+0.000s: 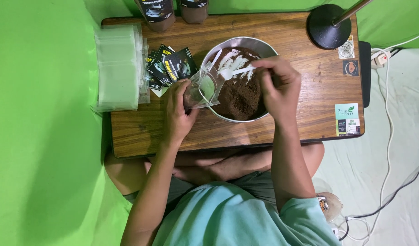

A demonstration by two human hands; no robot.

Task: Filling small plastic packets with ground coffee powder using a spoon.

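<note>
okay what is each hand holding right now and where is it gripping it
The left hand holds a small clear plastic pouch by its lower part, mouth towards the metal bowl. The right hand pinches a white plastic spoon by its handle end.

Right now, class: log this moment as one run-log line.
left hand: holds clear pouch open | right hand: holds white spoon over metal bowl of brown powder | wooden table

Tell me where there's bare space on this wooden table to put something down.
Bare wood runs along the near edge of the table, and between the metal bowl and black lamp base. The far left is crowded: clear bag stack, black sachets.
</note>
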